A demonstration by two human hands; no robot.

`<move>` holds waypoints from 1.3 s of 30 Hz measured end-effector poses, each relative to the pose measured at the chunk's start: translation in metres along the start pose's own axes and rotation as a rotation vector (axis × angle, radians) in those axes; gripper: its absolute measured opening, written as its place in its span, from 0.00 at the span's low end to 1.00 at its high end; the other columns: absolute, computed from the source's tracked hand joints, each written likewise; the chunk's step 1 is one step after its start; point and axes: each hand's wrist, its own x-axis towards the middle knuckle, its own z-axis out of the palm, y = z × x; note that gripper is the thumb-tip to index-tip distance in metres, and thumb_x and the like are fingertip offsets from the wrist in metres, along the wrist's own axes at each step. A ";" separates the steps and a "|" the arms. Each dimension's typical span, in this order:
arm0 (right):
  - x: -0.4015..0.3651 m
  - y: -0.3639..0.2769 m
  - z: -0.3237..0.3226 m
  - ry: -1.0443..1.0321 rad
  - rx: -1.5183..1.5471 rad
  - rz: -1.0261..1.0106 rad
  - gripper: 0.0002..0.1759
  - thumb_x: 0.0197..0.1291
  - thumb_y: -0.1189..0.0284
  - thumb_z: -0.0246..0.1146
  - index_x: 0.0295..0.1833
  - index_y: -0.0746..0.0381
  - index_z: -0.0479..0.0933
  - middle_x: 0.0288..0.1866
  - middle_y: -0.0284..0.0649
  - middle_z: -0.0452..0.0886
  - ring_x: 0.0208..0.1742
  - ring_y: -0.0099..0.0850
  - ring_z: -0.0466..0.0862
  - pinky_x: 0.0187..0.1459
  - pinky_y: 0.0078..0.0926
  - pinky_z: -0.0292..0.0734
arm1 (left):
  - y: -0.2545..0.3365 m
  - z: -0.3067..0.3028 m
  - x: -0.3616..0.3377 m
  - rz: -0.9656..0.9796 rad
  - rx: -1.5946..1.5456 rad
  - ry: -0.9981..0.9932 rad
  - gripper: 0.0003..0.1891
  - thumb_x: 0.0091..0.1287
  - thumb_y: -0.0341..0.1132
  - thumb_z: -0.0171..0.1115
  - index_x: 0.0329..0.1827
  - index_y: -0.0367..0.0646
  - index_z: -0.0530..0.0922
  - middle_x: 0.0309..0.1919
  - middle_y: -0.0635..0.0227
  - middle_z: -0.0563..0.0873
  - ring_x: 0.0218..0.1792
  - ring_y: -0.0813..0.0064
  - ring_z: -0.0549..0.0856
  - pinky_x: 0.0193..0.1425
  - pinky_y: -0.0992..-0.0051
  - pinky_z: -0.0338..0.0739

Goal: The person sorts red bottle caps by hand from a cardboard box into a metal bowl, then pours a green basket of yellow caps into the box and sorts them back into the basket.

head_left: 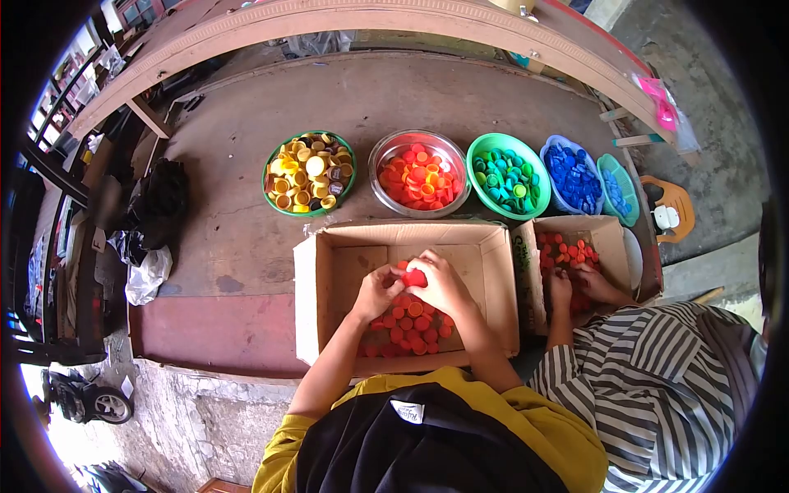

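Both of my hands are together over a large cardboard box (501, 287). A red cap (415, 278) sits between them, with the fingers of my right hand (437, 283) wrapped round it. My left hand (377, 292) is closed at the cap's left side, its fingertips pinched against something too small to make out. Below them, many loose red caps (420, 323) lie on the bottom of the box, toward its near side; my wrists and forearms cover part of the box.
Behind the box stand bowls of yellow caps (315, 166), red-orange caps (421, 174), green caps (508, 174) and blue caps (574, 177). At right, a co-worker in a striped shirt (649, 361) has both hands in a smaller box (609, 237). Black bags (160, 197) lie at left.
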 end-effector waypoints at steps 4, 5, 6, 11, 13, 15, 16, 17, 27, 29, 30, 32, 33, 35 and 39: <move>0.004 0.002 -0.012 0.050 0.164 0.010 0.18 0.38 0.77 0.70 0.39 0.62 0.76 0.34 0.39 0.75 0.34 0.32 0.79 0.34 0.26 0.77 | 0.000 -0.002 0.002 0.044 -0.041 0.125 0.08 0.63 0.27 0.53 0.42 0.35 0.74 0.33 0.66 0.82 0.33 0.82 0.81 0.39 0.80 0.77; 0.005 0.000 -0.018 0.057 0.220 0.075 0.17 0.39 0.76 0.71 0.38 0.62 0.76 0.35 0.41 0.75 0.36 0.36 0.79 0.35 0.28 0.78 | 0.001 -0.002 0.003 0.065 -0.051 0.171 0.07 0.63 0.27 0.52 0.42 0.35 0.74 0.32 0.66 0.82 0.32 0.82 0.81 0.38 0.80 0.77; 0.012 -0.003 -0.025 0.094 0.276 0.112 0.17 0.40 0.77 0.70 0.39 0.62 0.76 0.35 0.40 0.75 0.35 0.33 0.79 0.33 0.26 0.78 | -0.001 -0.003 0.005 0.025 -0.064 0.166 0.07 0.64 0.27 0.52 0.42 0.35 0.74 0.31 0.67 0.81 0.31 0.82 0.81 0.38 0.80 0.77; 0.068 0.013 -0.054 0.396 0.059 -0.030 0.21 0.41 0.75 0.69 0.46 0.62 0.75 0.41 0.44 0.76 0.39 0.38 0.79 0.42 0.29 0.77 | -0.001 -0.006 0.005 -0.101 -0.142 0.087 0.07 0.65 0.28 0.50 0.43 0.37 0.73 0.29 0.69 0.80 0.28 0.83 0.79 0.35 0.81 0.77; 0.084 0.023 -0.058 0.369 -0.108 -0.019 0.34 0.41 0.74 0.69 0.59 0.59 0.67 0.46 0.48 0.74 0.49 0.43 0.76 0.50 0.35 0.74 | -0.001 -0.004 0.004 -0.080 -0.098 0.092 0.07 0.66 0.28 0.50 0.44 0.37 0.73 0.31 0.69 0.80 0.30 0.82 0.80 0.35 0.81 0.77; 0.079 0.021 -0.051 0.410 -0.108 0.010 0.38 0.41 0.74 0.68 0.62 0.57 0.64 0.50 0.47 0.72 0.53 0.44 0.75 0.52 0.37 0.73 | 0.000 -0.006 0.005 -0.046 -0.091 0.102 0.07 0.66 0.28 0.50 0.44 0.37 0.73 0.32 0.68 0.80 0.32 0.82 0.81 0.36 0.81 0.77; 0.075 0.019 -0.046 0.429 -0.109 0.023 0.40 0.41 0.74 0.68 0.63 0.57 0.62 0.51 0.47 0.71 0.54 0.45 0.74 0.54 0.39 0.72 | -0.001 -0.006 0.005 -0.024 -0.110 0.110 0.08 0.66 0.29 0.50 0.45 0.37 0.73 0.33 0.68 0.81 0.32 0.81 0.81 0.36 0.81 0.77; 0.068 0.020 -0.036 0.521 -0.178 -0.067 0.39 0.40 0.74 0.70 0.62 0.57 0.64 0.50 0.47 0.73 0.38 0.34 0.78 0.43 0.31 0.75 | -0.003 -0.006 0.005 -0.004 -0.132 0.119 0.08 0.66 0.29 0.50 0.45 0.38 0.73 0.34 0.68 0.81 0.33 0.81 0.81 0.37 0.81 0.77; -0.005 0.015 0.013 0.109 0.162 -0.089 0.15 0.48 0.79 0.65 0.44 0.64 0.77 0.31 0.38 0.74 0.27 0.26 0.77 0.28 0.23 0.73 | 0.005 -0.004 0.002 -0.143 -0.393 -0.044 0.12 0.68 0.32 0.48 0.48 0.35 0.74 0.43 0.64 0.80 0.44 0.75 0.80 0.51 0.75 0.76; -0.010 0.016 0.010 0.073 0.218 -0.025 0.13 0.47 0.77 0.65 0.42 0.64 0.77 0.33 0.41 0.76 0.31 0.33 0.79 0.33 0.28 0.75 | 0.006 -0.003 0.001 -0.164 -0.370 -0.085 0.12 0.69 0.33 0.48 0.48 0.35 0.74 0.43 0.64 0.80 0.44 0.75 0.80 0.52 0.74 0.76; -0.011 0.014 0.007 0.052 0.246 0.005 0.13 0.47 0.76 0.64 0.41 0.64 0.77 0.33 0.42 0.77 0.33 0.37 0.80 0.36 0.31 0.75 | 0.006 -0.003 0.001 -0.174 -0.360 -0.102 0.12 0.69 0.33 0.48 0.48 0.35 0.74 0.43 0.64 0.80 0.45 0.75 0.80 0.52 0.74 0.75; -0.012 0.009 0.002 0.038 0.272 0.041 0.11 0.47 0.78 0.64 0.40 0.65 0.77 0.31 0.41 0.77 0.31 0.31 0.79 0.34 0.27 0.75 | -0.005 -0.004 0.002 -0.180 -0.365 -0.126 0.13 0.68 0.35 0.49 0.48 0.36 0.74 0.43 0.63 0.80 0.46 0.74 0.80 0.52 0.72 0.75; -0.012 0.008 -0.001 0.023 0.309 0.065 0.10 0.48 0.78 0.64 0.39 0.65 0.77 0.30 0.40 0.77 0.31 0.29 0.79 0.33 0.25 0.75 | 0.001 -0.003 0.003 -0.182 -0.369 -0.137 0.13 0.68 0.37 0.50 0.49 0.37 0.74 0.44 0.62 0.80 0.46 0.73 0.79 0.52 0.71 0.75; -0.012 0.011 -0.004 0.038 0.441 0.132 0.08 0.49 0.79 0.64 0.38 0.66 0.77 0.28 0.37 0.78 0.29 0.23 0.79 0.31 0.21 0.75 | 0.012 0.003 -0.002 -0.221 -0.408 -0.086 0.16 0.67 0.40 0.52 0.50 0.38 0.74 0.46 0.63 0.79 0.47 0.73 0.79 0.49 0.72 0.75; 0.008 0.028 -0.014 0.246 0.545 0.174 0.05 0.51 0.77 0.65 0.34 0.66 0.78 0.26 0.33 0.80 0.26 0.16 0.77 0.28 0.15 0.73 | 0.007 0.007 -0.005 -0.195 -0.080 -0.078 0.20 0.63 0.45 0.58 0.50 0.40 0.73 0.48 0.62 0.78 0.48 0.67 0.78 0.48 0.69 0.74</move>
